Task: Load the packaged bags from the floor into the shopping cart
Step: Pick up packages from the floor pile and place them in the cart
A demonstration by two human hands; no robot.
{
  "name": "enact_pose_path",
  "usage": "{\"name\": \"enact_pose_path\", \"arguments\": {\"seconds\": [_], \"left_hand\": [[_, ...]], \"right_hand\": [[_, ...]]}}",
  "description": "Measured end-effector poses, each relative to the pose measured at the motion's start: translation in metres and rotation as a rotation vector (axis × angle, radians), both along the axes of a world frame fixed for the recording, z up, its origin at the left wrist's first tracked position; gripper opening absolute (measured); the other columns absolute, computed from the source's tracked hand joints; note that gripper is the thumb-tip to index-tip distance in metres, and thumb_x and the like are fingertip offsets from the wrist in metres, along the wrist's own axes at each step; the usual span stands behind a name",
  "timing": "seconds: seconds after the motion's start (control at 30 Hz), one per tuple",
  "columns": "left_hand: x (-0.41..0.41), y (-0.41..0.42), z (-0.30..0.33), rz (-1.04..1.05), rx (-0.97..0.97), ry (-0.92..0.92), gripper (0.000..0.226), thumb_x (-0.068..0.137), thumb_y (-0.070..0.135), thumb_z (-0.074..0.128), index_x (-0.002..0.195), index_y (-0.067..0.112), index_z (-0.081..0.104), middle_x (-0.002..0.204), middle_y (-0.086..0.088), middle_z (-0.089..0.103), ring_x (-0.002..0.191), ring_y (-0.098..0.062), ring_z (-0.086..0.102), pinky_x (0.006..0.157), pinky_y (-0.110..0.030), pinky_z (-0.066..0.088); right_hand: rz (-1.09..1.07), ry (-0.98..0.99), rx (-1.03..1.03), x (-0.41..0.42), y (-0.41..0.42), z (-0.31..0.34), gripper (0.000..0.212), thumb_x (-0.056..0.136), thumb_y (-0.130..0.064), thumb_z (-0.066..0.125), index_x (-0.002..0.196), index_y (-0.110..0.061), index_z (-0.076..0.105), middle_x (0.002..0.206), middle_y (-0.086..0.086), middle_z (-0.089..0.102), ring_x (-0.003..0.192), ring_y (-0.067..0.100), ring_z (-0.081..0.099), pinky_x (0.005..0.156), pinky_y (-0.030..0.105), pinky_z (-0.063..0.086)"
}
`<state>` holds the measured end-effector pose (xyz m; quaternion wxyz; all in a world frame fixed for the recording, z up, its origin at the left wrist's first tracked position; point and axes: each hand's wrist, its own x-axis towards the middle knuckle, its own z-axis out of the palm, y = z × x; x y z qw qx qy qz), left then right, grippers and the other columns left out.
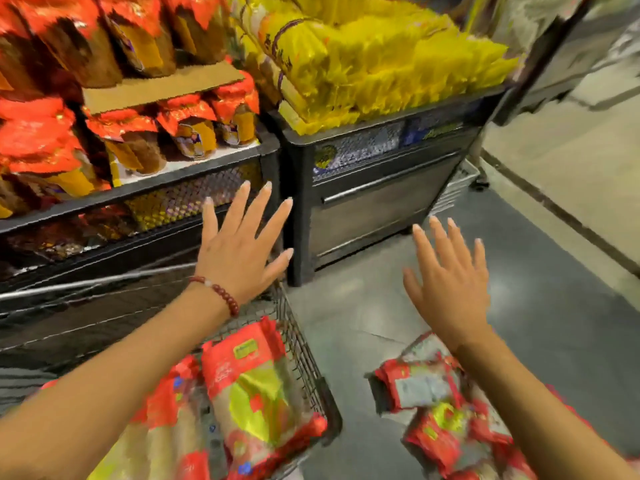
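Left hand: held flat with the fingers spread apart, nothing gripped; it is raised over the far end of the shopping cart, and a red bead bracelet is worn at its wrist.
Right hand: likewise opened wide and empty, fingers splayed; it is held above the floor, to the right of the cart and just beyond the pile of bags.
Shopping cart: one wire-mesh cart is seen at the near left, its right wall and near corner in view.
Bags in cart: red and yellow-green packaged bags are lain inside; one is seen clearly against the right wall, at least one more to its left under the left forearm. An exact count cannot be given because of blur.
Bags on floor: a heap of red packaged bags is left on the grey floor at the near right, beside the cart and partly hidden by the right forearm. At least two are made out; the rest cannot be counted.
Display bins: two dark bins are set at the far side. The left bin is filled with red and brown packets, a cardboard sheet laid among them. The right bin is piled with yellow packets.
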<state>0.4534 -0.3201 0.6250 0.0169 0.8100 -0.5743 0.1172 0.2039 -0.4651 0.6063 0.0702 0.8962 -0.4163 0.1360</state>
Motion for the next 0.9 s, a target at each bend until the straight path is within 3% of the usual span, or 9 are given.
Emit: {"name": "enact_pose_path", "arguments": {"seconds": [0.2, 0.37, 0.43, 0.6, 0.73, 0.9], "left_hand": [[-0.123, -0.109, 0.000, -0.314, 0.009, 0.003, 0.066, 0.085, 0.054, 0.032, 0.144, 0.026, 0.027, 0.151, -0.012, 0.032, 0.138, -0.035, 0.028, 0.101, -0.068, 0.020], [-0.247, -0.169, -0.048, -0.539, 0.058, 0.039, 0.065, 0.084, 0.051, 0.032, 0.143, 0.023, 0.031, 0.146, -0.015, 0.038, 0.134, -0.036, 0.036, 0.098, -0.069, 0.025], [-0.293, -0.183, -0.085, -0.601, 0.108, 0.065, 0.065, 0.083, 0.051, 0.032, 0.142, 0.023, 0.034, 0.144, -0.017, 0.041, 0.130, -0.038, 0.041, 0.096, -0.070, 0.028], [-0.375, -0.207, -0.210, -0.676, 0.289, 0.124, 0.064, 0.081, 0.052, 0.032, 0.141, 0.030, 0.027, 0.141, -0.019, 0.044, 0.126, -0.039, 0.046, 0.093, -0.071, 0.029], [-0.396, -0.223, -0.304, -0.676, 0.407, 0.128, 0.061, 0.080, 0.053, 0.030, 0.139, 0.036, 0.027, 0.140, -0.019, 0.046, 0.124, -0.040, 0.048, 0.093, -0.070, 0.031], [-0.400, -0.248, -0.469, -0.631, 0.547, 0.146, 0.064, 0.080, 0.058, 0.027, 0.142, 0.044, 0.018, 0.145, -0.020, 0.038, 0.129, -0.040, 0.042, 0.099, -0.067, 0.026]], "right_hand": [[-0.357, -0.025, -0.013, -0.178, -0.032, 0.005, 0.056, 0.083, -0.026, 0.061, 0.134, -0.003, 0.050, 0.143, 0.022, 0.045, 0.132, 0.042, 0.042, 0.102, 0.063, 0.033], [-0.628, -0.046, 0.039, -0.321, -0.016, -0.040, 0.056, 0.083, -0.026, 0.061, 0.131, 0.000, 0.051, 0.141, 0.023, 0.047, 0.128, 0.044, 0.046, 0.097, 0.063, 0.038], [-0.688, -0.049, 0.091, -0.365, -0.006, -0.079, 0.055, 0.081, -0.022, 0.065, 0.130, 0.001, 0.053, 0.139, 0.024, 0.050, 0.124, 0.045, 0.049, 0.094, 0.062, 0.042], [-0.768, -0.020, 0.275, -0.438, 0.010, -0.204, 0.062, 0.081, -0.037, 0.043, 0.129, 0.001, 0.053, 0.134, 0.026, 0.053, 0.118, 0.046, 0.054, 0.089, 0.059, 0.049], [-0.765, -0.035, 0.317, -0.451, -0.003, -0.298, 0.059, 0.075, -0.024, 0.060, 0.128, 0.001, 0.054, 0.128, 0.027, 0.056, 0.111, 0.045, 0.058, 0.085, 0.052, 0.051], [-0.753, -0.089, 0.513, -0.443, -0.020, -0.466, 0.064, 0.078, -0.035, 0.042, 0.131, -0.001, 0.051, 0.131, 0.027, 0.054, 0.116, 0.044, 0.055, 0.090, 0.053, 0.050]]}}
